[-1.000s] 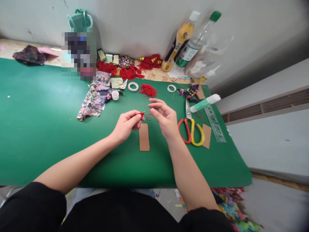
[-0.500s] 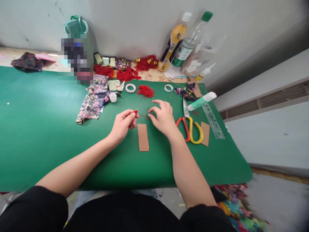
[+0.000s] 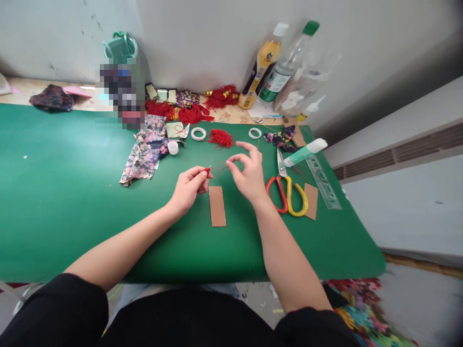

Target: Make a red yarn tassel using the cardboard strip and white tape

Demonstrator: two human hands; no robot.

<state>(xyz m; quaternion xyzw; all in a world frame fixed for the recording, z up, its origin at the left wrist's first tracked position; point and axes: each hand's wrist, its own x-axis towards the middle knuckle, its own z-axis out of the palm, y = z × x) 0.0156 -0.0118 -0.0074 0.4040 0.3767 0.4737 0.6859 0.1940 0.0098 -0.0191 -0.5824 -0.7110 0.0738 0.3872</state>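
My left hand (image 3: 190,185) pinches a small red tassel piece (image 3: 207,170) between thumb and fingers, just above the green mat (image 3: 72,193). A thin red thread (image 3: 219,167) runs from it to my right hand (image 3: 248,173), whose thumb and forefinger are pinched on the thread while the other fingers spread upward. A brown cardboard strip (image 3: 217,206) lies flat on the mat directly below and between both hands.
Red-and-yellow scissors (image 3: 287,190), a glue stick (image 3: 304,153), a clear ruler (image 3: 321,180) and a cardboard piece (image 3: 311,201) lie to the right. Floral cloth (image 3: 144,149), tape rings (image 3: 198,133), red thread bundle (image 3: 220,138), tassels and bottles (image 3: 262,65) sit behind.
My right hand lifted off the mat and pinched the thread, pulling it a little to the right. The left hand kept its pinch on the red piece.
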